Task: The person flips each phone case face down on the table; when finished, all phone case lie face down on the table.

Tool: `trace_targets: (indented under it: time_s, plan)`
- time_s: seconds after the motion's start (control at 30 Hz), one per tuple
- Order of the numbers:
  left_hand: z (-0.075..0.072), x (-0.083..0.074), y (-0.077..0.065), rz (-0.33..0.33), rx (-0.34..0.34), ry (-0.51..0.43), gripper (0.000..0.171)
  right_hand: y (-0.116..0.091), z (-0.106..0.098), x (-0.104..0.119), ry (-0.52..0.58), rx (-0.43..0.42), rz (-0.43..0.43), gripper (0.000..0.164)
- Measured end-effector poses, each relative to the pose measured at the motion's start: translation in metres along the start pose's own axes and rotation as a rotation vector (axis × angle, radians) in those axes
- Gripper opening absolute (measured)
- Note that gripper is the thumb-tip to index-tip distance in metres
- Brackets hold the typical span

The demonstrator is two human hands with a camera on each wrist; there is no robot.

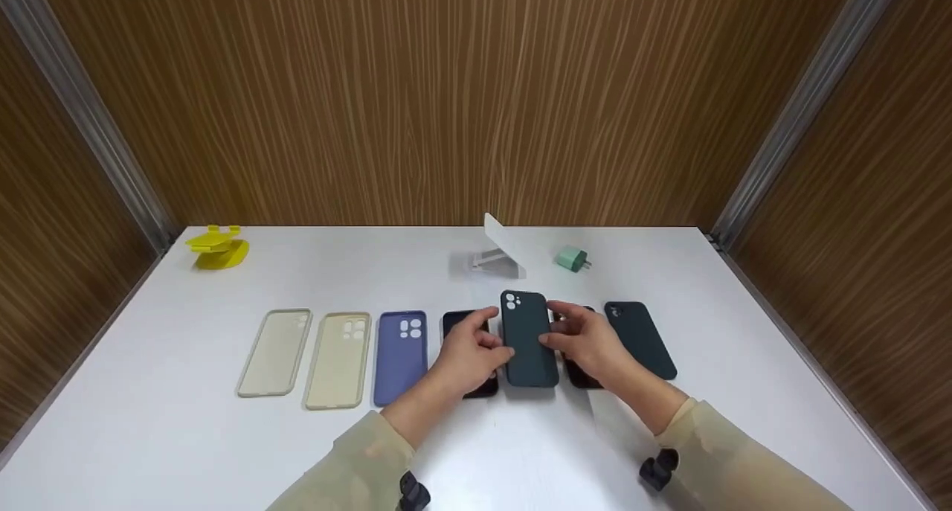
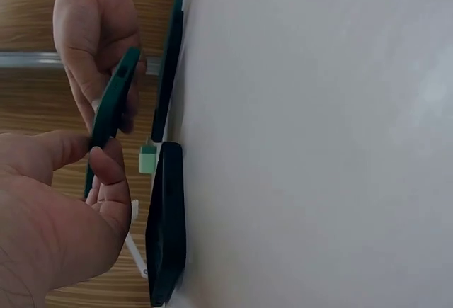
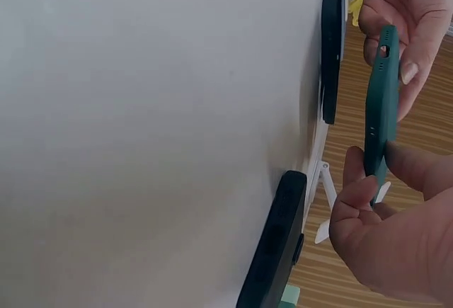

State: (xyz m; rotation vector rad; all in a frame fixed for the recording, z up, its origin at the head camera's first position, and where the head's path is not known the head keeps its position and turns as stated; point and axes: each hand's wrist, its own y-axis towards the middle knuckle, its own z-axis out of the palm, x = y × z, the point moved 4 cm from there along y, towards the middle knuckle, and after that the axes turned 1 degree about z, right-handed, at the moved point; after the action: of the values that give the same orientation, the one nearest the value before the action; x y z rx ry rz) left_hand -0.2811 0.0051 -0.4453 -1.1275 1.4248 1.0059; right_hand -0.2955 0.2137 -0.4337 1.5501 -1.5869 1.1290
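A dark green phone case (image 1: pixel 529 347) is held above the table, its back and camera cutouts facing up. My left hand (image 1: pixel 468 353) pinches its left edge between thumb and fingers. On the opposite edge, my right hand (image 1: pixel 593 341) grips it the same way. In the left wrist view the case (image 2: pixel 113 99) appears side-on, raised off the tabletop. A port cutout shows in the short end of the case (image 3: pixel 382 95) in the right wrist view. Below my left hand lies a black case (image 1: pixel 483 389), partly covered. Another dark case (image 1: pixel 584 377) is partly hidden under my right hand.
Left of my hands lie a purple case (image 1: pixel 400 362), a beige case (image 1: pixel 337 366) and a whitish case (image 1: pixel 274 358). One more dark case (image 1: pixel 643 341) lies at right. Behind stand a white stand (image 1: pixel 506 247), a green charger plug (image 1: pixel 571 258) and a yellow stand (image 1: pixel 217 251).
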Motion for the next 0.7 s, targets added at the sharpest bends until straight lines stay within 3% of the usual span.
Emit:
trace_targets:
  time_s: [0.27,0.7]
  plan:
    - [0.003,0.008,0.008,-0.034,0.027,0.061,0.068,0.006,0.000,-0.004,-0.048,0.005,-0.041,0.058]
    - [0.008,0.013,0.014,0.044,-0.007,0.180,0.068,0.012,-0.003,-0.006,-0.174,-0.011,-0.080,0.055]
